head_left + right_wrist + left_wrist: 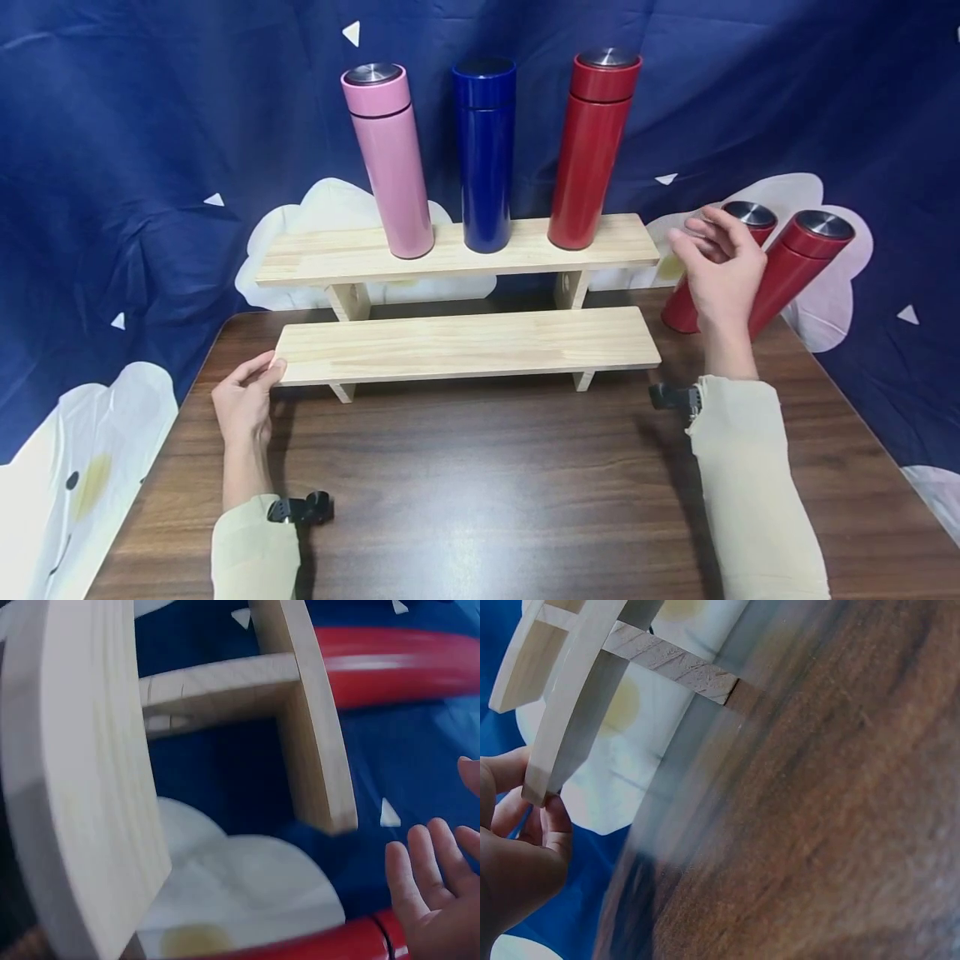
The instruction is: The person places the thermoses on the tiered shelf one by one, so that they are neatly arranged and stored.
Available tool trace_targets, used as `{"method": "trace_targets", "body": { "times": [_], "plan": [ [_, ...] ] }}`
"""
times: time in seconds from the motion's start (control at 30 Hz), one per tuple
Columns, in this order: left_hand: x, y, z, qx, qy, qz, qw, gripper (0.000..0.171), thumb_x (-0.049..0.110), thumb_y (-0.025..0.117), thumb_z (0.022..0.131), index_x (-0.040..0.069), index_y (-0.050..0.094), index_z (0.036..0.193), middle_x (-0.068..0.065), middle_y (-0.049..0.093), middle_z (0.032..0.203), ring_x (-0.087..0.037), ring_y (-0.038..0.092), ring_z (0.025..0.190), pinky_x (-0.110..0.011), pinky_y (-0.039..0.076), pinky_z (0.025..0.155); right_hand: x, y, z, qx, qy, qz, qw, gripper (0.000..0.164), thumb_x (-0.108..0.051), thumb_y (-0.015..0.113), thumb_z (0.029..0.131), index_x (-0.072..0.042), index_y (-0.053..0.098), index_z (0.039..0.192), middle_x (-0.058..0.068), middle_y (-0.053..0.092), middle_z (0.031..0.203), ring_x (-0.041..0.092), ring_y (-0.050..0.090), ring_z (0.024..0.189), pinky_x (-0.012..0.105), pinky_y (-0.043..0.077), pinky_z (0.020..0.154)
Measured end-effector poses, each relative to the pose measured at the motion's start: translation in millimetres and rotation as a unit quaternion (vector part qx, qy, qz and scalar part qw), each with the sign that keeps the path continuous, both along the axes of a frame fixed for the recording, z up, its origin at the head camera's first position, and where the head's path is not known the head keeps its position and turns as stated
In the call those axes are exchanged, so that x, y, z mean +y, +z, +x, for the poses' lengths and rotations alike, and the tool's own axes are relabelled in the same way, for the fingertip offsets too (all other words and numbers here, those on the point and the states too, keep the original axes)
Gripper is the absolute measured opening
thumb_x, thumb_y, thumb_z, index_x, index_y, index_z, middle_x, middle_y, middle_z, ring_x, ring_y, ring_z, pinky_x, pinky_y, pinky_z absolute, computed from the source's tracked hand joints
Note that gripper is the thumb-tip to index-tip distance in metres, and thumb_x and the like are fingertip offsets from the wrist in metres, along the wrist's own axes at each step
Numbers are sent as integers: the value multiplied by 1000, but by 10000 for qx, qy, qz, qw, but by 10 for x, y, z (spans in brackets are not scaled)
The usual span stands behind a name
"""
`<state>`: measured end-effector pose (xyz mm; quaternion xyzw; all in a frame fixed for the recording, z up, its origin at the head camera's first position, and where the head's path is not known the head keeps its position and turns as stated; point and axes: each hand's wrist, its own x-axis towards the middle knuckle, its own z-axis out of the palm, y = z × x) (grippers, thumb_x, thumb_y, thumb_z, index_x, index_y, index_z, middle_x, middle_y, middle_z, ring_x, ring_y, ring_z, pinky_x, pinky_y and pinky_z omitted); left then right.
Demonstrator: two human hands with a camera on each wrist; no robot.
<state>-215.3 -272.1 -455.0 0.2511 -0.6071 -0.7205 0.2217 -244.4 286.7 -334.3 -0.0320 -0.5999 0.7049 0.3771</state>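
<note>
My left hand (246, 398) pinches the left end of the lower board of a two-tier wooden shelf (465, 343); in the left wrist view the thumb and fingers (558, 825) lie on either side of the board's end. On the upper board stand a pink thermos bottle (390, 167), a blue one (486, 158) and a red one (596, 154). Off the shelf's right side, my right hand (723, 271) hangs with loosely bent fingers, holding nothing. It partly hides two more red thermos bottles, a nearer-left one (681, 308) and a right one (795, 267).
The shelf stands toward the back of a brown wooden table (480, 492). Behind it hangs a dark blue cloth (187, 108) with white cloud-like shapes and small triangles. Each wrist wears a black camera, one on the left (300, 508) and one on the right (675, 398).
</note>
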Motion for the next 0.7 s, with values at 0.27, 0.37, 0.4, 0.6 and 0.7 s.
{"method": "trace_targets", "body": {
  "times": [0.27, 0.37, 0.4, 0.6, 0.7],
  "plan": [
    [6, -9, 10, 40, -11, 162, 9999, 24, -10, 79, 80, 1, 79, 102, 1, 67, 82, -11, 61, 80, -14, 52, 69, 270, -128, 154, 11, -27, -734, 9973, 46, 9, 83, 75, 3, 69, 118, 11, 74, 95, 15, 71, 77, 19, 57, 62],
    [8, -17, 14, 72, -5, 240, 9997, 23, -11, 79, 80, 2, 80, 100, 1, 67, 81, -11, 62, 79, -14, 52, 69, 380, -177, 215, 87, -135, -873, 9961, 46, 10, 84, 74, 2, 69, 117, 11, 74, 95, 15, 71, 76, 19, 57, 61],
    [7, -21, 13, 99, -3, 256, 9996, 23, -11, 79, 80, 1, 80, 100, 1, 67, 80, -10, 62, 79, -14, 52, 69, 420, -194, 238, 102, -174, -949, 9953, 45, 10, 85, 74, 2, 70, 116, 11, 74, 95, 16, 71, 76, 20, 57, 60],
    [8, -24, -2, 186, -39, 225, 9996, 24, -11, 79, 80, 0, 79, 101, 2, 67, 79, -10, 62, 78, -14, 52, 69, 695, -272, 390, 10, -551, -1357, 9892, 47, 11, 87, 70, 1, 71, 113, 10, 73, 91, 14, 71, 70, 21, 56, 57],
    [5, -18, -6, 184, -27, 222, 9996, 25, -11, 79, 79, 0, 79, 101, 2, 67, 79, -9, 61, 78, -14, 52, 68, 810, -301, 446, -64, -766, -1433, 9867, 48, 10, 88, 69, 2, 71, 113, 9, 73, 90, 13, 70, 69, 20, 55, 55]
  ]
}}
